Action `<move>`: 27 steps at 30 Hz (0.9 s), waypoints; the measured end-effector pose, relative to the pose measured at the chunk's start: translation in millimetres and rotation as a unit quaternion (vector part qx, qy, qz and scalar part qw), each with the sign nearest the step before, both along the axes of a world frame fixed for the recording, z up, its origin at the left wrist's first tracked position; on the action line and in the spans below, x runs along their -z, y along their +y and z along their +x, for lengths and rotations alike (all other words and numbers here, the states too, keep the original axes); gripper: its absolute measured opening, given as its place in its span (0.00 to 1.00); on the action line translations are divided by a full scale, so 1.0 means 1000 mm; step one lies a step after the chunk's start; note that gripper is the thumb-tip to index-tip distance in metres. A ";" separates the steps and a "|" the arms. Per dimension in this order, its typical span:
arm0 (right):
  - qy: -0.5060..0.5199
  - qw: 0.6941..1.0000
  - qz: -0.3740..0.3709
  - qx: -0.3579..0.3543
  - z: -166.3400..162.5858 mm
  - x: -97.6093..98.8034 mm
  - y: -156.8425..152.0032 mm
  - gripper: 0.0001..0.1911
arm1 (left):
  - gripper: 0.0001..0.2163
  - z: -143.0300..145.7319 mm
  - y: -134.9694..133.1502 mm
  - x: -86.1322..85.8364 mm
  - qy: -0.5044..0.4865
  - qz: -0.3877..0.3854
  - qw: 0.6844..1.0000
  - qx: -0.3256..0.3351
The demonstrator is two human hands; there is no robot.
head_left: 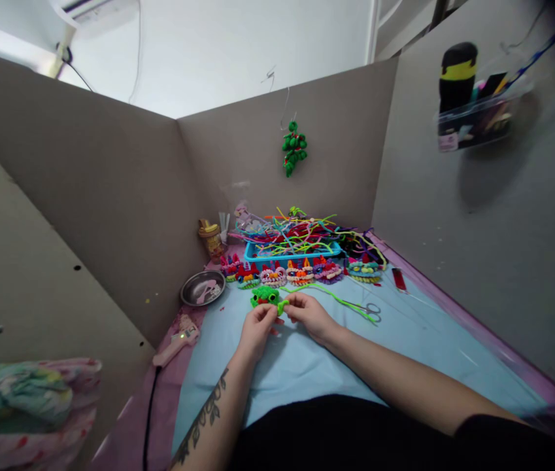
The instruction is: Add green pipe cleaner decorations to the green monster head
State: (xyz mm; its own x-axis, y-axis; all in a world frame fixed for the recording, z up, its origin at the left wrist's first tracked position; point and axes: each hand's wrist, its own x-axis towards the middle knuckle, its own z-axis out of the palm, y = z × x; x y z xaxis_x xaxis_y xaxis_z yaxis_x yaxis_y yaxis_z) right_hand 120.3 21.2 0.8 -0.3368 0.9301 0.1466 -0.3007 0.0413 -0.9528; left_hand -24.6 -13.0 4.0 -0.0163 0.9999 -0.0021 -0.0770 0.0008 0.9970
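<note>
My left hand (259, 327) and my right hand (314, 317) meet at the middle of the table, fingers pinched. Between their fingertips is a short bent piece of bright lime pipe cleaner (282, 306). Just beyond my left fingers sits a green fuzzy figure head (264, 294) with round black-and-yellow eyes and a red mouth. From near my right hand, a long lime pipe cleaner (317, 286) runs right, across the scissors (371, 309). What my left fingertips grip is partly covered.
Behind stand several colourful pipe-cleaner figures (273, 275) and a blue tray (293, 256) heaped with loose pipe cleaners. At left are a metal bowl (191, 290) and a pink glue gun (179, 343) with a black cord. Grey partitions (277, 176) enclose the table.
</note>
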 end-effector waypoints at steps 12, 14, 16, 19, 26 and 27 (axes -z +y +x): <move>-0.034 0.999 0.010 -0.003 0.001 -0.006 -0.005 0.06 | 0.14 -0.007 -0.004 -0.008 -0.178 -0.133 0.971 0.082; -0.041 0.999 0.015 -0.009 0.001 -0.007 -0.006 0.05 | 0.14 -0.007 -0.004 -0.008 -0.184 -0.131 0.971 0.085; -0.046 0.999 0.020 -0.013 0.001 -0.008 -0.007 0.05 | 0.14 -0.006 -0.005 -0.009 -0.189 -0.126 0.970 0.083; -0.047 0.999 0.023 -0.012 0.001 -0.008 -0.007 0.05 | 0.14 -0.005 -0.006 -0.012 -0.187 -0.123 0.972 0.079; -0.055 0.998 0.020 -0.006 0.000 -0.007 -0.007 0.06 | 0.14 -0.002 -0.005 -0.013 -0.153 -0.102 0.980 0.074; -0.056 0.998 0.020 -0.006 0.000 -0.007 -0.007 0.06 | 0.14 -0.002 -0.005 -0.013 -0.150 -0.098 0.981 0.071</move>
